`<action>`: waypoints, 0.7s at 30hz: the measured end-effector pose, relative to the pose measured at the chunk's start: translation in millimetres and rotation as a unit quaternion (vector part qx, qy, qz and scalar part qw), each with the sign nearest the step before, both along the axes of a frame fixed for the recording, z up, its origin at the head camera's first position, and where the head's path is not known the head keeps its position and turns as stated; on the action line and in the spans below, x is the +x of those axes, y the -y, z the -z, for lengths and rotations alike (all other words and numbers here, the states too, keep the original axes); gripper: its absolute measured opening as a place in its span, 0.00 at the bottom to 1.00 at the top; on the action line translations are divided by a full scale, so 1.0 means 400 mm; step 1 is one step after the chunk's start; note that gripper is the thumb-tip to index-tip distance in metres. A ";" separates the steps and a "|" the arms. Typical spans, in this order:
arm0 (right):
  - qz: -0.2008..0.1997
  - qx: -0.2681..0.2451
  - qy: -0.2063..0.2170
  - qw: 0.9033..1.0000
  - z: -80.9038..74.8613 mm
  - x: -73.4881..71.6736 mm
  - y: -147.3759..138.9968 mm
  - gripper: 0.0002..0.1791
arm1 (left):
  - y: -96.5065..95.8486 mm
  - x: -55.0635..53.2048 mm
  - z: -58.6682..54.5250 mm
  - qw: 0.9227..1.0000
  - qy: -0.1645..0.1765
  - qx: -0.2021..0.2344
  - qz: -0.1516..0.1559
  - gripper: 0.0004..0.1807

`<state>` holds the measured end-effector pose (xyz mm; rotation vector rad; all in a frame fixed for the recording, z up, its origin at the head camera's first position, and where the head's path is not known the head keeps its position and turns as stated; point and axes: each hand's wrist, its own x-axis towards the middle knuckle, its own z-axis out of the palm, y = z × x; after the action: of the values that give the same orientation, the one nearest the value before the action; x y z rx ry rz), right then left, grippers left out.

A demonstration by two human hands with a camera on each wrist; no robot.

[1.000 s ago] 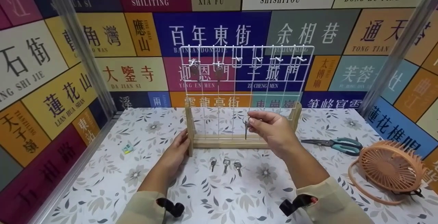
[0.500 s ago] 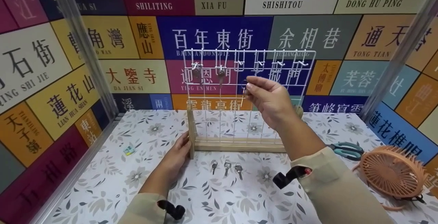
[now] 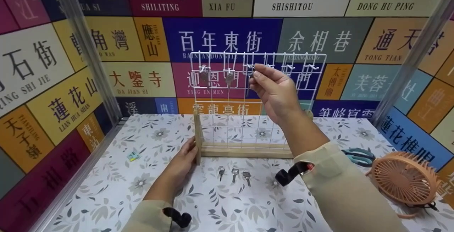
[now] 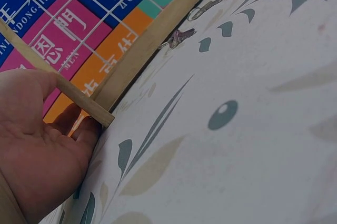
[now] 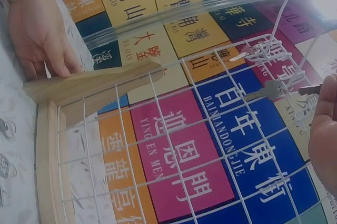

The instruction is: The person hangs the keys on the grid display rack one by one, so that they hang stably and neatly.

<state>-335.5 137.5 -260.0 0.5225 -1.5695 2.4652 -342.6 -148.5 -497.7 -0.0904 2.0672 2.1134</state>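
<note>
right hand (image 3: 275,88) raised, thumb and forefinger pinching a key (image 3: 251,73), partly hidden, at the third hook from left on a white wire rack (image 3: 227,101). left hand (image 3: 181,157) low, touching the rack's left wooden upright (image 3: 197,136). two hanging keys (image 3: 229,77) on the leftmost hooks. three loose keys (image 3: 234,174) in a row on floral tablecloth (image 3: 255,210), before the rack. teal-handled tool (image 3: 360,156) and orange fan (image 3: 404,178) off right; small green packet (image 3: 133,156) left.
</note>
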 end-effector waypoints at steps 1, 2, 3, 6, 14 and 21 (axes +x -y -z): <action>-0.001 -0.005 0.001 1.000 0.000 -0.002 0.004 0.17 | 0.000 0.001 0.001 1.000 -0.005 0.000 0.002 0.28; -0.002 -0.009 0.002 1.000 0.000 -0.004 0.008 0.16 | 0.001 0.002 0.001 1.000 -0.008 0.000 0.003 0.28; -0.001 -0.014 0.004 1.000 0.001 -0.006 0.012 0.16 | 0.001 0.003 0.001 1.000 -0.007 -0.004 0.002 0.29; -0.003 -0.035 0.008 0.999 0.004 -0.012 0.021 0.14 | 0.002 0.001 0.004 1.000 0.001 -0.009 -0.003 0.28; 0.010 -0.061 0.018 0.998 0.005 -0.020 0.031 0.10 | -0.001 0.000 0.000 1.000 0.008 -0.011 -0.005 0.27; 0.012 -0.067 0.025 0.997 0.019 -0.025 0.025 0.15 | 0.000 -0.002 -0.001 1.000 0.010 -0.008 -0.004 0.27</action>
<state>-345.7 127.3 -267.5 0.4196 -1.4059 2.5617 -343.4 -148.4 -497.4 -0.1220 2.0756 2.0917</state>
